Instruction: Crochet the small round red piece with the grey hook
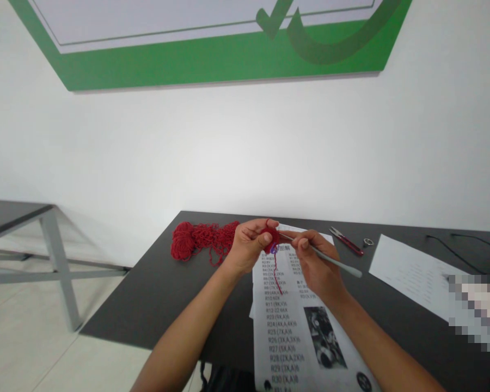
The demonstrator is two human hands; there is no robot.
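Between the thumb and fingers of my left hand is a small round red crochet piece, with a strand of red yarn looped over the index finger. A purple stitch marker sits at its lower edge, and a red yarn tail hangs from it. My right hand grips a crochet hook with a grey handle. The hook's metal end points left and meets the crochet piece; whether it passes through a stitch is too small to tell. To the left lies a tangled red yarn skein.
Under my hands lies a printed pattern sheet on the dark table. Small red-handled scissors, a metal ring, another printed sheet and dark thin eyeglass-like arms are at the right. A second table stands at the left.
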